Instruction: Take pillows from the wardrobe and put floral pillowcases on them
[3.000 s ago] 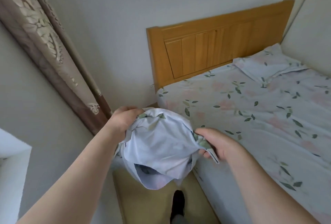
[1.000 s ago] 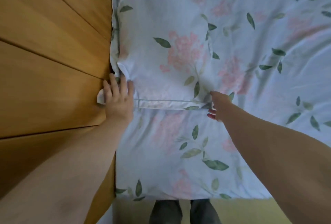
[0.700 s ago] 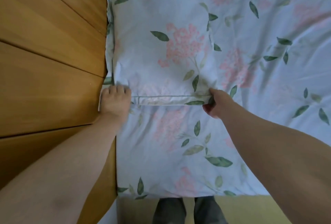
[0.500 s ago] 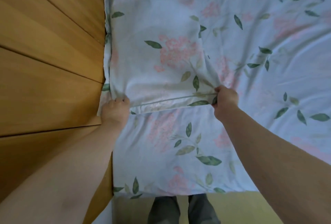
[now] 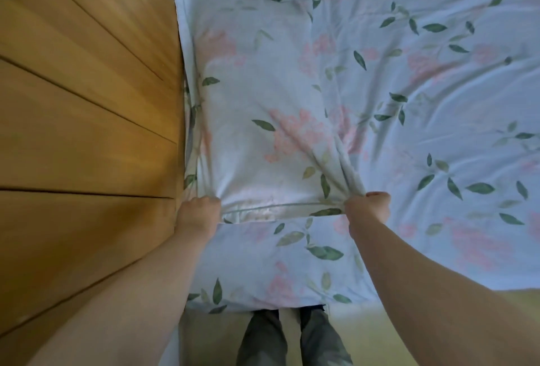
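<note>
In the head view, the floral pillowcase lies mid-frame on the bed sheet beside the wooden headboard. Its near corners are pinched by the left hand and right hand (both closed on cloth). An even, level pull would best smooth it.

A wooden headboard fills the left side, its orange-brown planks running in long slanted lines. Right of it, the bed is spread with a pale blue sheet printed with pink flowers and green leaves, creased in soft folds. At the near edge, a yellowish floor shows below the bed, with two grey trouser legs standing on it.
</note>
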Action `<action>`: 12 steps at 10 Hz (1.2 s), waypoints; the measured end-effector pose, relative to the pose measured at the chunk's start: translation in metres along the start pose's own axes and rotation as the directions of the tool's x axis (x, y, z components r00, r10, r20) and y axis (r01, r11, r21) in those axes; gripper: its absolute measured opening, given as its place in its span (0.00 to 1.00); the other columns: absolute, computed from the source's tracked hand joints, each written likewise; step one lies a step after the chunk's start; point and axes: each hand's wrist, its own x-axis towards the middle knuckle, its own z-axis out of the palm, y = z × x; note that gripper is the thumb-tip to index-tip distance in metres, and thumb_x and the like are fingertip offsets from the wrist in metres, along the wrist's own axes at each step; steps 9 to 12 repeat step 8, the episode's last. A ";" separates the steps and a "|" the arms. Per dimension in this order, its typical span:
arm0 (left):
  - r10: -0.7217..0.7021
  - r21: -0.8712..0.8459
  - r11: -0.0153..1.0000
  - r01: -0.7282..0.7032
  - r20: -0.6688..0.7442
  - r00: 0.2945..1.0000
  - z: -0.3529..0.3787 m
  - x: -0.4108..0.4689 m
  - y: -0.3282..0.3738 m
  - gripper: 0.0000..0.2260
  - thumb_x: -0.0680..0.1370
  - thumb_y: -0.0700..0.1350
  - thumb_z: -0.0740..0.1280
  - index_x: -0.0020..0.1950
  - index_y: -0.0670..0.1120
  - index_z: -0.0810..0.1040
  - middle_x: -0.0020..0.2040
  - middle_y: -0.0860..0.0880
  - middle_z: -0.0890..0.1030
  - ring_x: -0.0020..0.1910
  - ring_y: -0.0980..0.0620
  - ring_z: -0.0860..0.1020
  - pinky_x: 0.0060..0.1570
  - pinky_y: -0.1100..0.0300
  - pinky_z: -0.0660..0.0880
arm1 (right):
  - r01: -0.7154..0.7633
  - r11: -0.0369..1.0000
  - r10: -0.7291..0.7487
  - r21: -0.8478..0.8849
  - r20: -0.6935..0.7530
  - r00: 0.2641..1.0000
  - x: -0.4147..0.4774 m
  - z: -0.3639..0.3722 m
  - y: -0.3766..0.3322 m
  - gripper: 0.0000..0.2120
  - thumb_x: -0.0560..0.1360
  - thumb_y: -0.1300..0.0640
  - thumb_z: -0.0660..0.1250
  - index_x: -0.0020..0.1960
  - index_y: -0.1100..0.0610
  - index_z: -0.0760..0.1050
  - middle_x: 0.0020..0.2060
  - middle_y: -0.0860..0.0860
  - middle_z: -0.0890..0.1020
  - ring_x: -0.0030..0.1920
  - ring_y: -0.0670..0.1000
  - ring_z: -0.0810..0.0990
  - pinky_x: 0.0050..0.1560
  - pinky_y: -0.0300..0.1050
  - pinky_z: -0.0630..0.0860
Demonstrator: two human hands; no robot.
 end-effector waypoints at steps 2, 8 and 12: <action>-0.023 -0.013 1.000 0.024 0.040 0.999 0.027 -0.038 0.007 0.15 0.79 0.34 0.56 0.54 0.46 0.80 0.49 0.46 0.81 0.50 0.45 0.82 0.46 0.54 0.78 | -0.147 0.965 0.167 -0.218 0.076 0.983 -0.003 -0.009 0.039 0.32 0.68 0.55 0.64 0.71 0.59 0.62 0.60 0.61 0.75 0.51 0.61 0.78 0.32 0.43 0.69; -0.132 -0.752 0.656 0.058 -0.038 0.991 -0.069 -0.155 0.029 0.07 0.81 0.47 0.63 0.54 0.48 0.79 0.49 0.52 0.81 0.47 0.51 0.80 0.48 0.52 0.80 | 0.524 0.851 -0.396 -0.033 0.615 0.682 -0.117 -0.106 0.022 0.13 0.82 0.50 0.57 0.49 0.55 0.78 0.43 0.54 0.83 0.37 0.51 0.80 0.36 0.41 0.72; -0.132 -0.752 0.656 0.058 -0.038 0.991 -0.069 -0.155 0.029 0.07 0.81 0.47 0.63 0.54 0.48 0.79 0.49 0.52 0.81 0.47 0.51 0.80 0.48 0.52 0.80 | 0.524 0.851 -0.396 -0.033 0.615 0.682 -0.117 -0.106 0.022 0.13 0.82 0.50 0.57 0.49 0.55 0.78 0.43 0.54 0.83 0.37 0.51 0.80 0.36 0.41 0.72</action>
